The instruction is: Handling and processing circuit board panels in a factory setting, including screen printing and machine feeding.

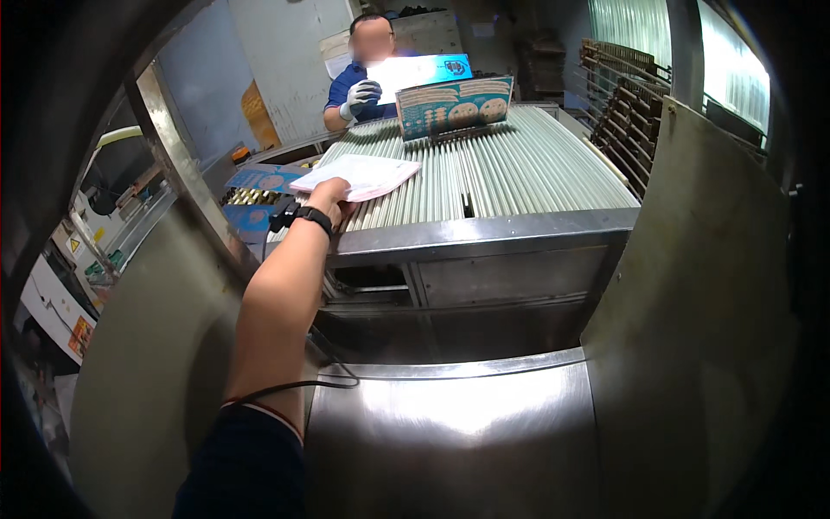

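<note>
My left hand (333,198) reaches forward and grips some white paper sheets (367,176) by their near edge, thumb on top. The fingers beneath are partly hidden. The sheets lie over the left part of a ribbed, light-coloured slatted surface (553,169). Around my left wrist is a black strap (316,219) with a small device and a cable. Farther back, a blue printed panel (456,109) with pale round pictures stands upright on the slats. My right hand is out of view.
Across the slats a person in a dark blue shirt raises a gloved hand (361,97) beside a bright blue-and-white panel (432,69). Blue printed sheets (264,179) lie at the left. A metal edge (484,228) borders the slats in front; metal side panels (692,285) flank me.
</note>
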`<state>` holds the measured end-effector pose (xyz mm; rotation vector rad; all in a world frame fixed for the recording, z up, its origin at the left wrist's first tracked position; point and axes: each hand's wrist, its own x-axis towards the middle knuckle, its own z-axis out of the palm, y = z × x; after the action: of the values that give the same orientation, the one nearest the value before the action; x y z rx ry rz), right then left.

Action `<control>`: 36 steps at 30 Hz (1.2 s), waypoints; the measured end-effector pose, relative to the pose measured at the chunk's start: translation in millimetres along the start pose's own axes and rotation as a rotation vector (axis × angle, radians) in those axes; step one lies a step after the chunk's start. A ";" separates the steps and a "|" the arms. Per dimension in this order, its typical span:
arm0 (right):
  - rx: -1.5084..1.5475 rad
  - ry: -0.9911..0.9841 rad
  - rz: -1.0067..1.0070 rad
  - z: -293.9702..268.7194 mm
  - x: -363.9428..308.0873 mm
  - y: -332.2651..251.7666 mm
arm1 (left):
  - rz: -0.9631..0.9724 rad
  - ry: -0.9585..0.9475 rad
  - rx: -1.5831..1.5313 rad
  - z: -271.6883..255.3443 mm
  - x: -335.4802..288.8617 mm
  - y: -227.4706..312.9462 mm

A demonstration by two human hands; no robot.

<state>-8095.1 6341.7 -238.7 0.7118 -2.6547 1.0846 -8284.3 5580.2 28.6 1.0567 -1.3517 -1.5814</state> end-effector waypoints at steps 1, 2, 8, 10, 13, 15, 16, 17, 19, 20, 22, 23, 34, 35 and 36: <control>0.012 -0.005 0.002 -1.2 0.8 -1.1 | 0.040 -0.077 -0.009 -6.0 -11.3 -5.0; 0.023 -0.008 0.014 -2.2 1.5 -2.3 | -0.026 -0.030 0.158 -3.9 -14.6 -2.8; -0.033 -0.016 -0.006 -1.8 0.1 -2.9 | 0.118 0.079 0.161 18.3 20.6 -7.4; -0.048 0.015 -0.059 -1.0 -1.4 -1.0 | 0.202 0.076 0.296 22.8 33.5 -9.6; -0.062 0.017 -0.113 -2.5 -2.4 -0.2 | 0.336 0.181 0.776 14.8 23.0 -8.8; -0.078 0.032 -0.115 -3.0 -1.0 -2.0 | 0.566 0.358 0.896 11.4 -7.7 -9.9; -0.043 0.065 -0.125 -3.2 -0.1 -3.4 | 0.609 0.333 0.887 10.2 -27.4 -6.8; -0.006 0.092 -0.135 -3.3 0.6 -4.9 | 0.744 0.332 0.849 13.0 -49.6 -6.0; 0.005 0.117 -0.136 -2.9 0.0 -7.2 | 1.073 0.312 0.634 26.2 -98.5 -9.8; 0.016 0.160 -0.140 -2.0 -1.7 -7.6 | 1.040 0.199 0.483 37.9 -126.4 -14.2; -0.027 0.159 -0.116 -0.2 -8.7 -7.0 | 1.163 -0.005 0.246 56.9 -192.1 -31.7; -0.063 0.168 -0.093 0.1 -14.0 -6.0 | 1.063 -0.082 0.175 68.1 -227.6 -40.3; 0.547 0.163 0.461 -74.4 -165.0 -19.7 | 0.378 -0.937 -0.267 56.2 -650.8 -188.0; 0.608 0.216 0.527 -81.0 -197.0 -19.6 | 0.333 -0.965 -0.217 39.7 -683.7 -199.0; 0.662 0.282 0.595 -87.5 -229.3 -20.5 | 0.359 -1.063 -0.192 23.8 -718.0 -209.8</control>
<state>-7886.7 6472.9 -242.0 -0.1926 -2.2860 2.0771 -8069.4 6284.4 -105.5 -0.2485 -1.8400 -1.9947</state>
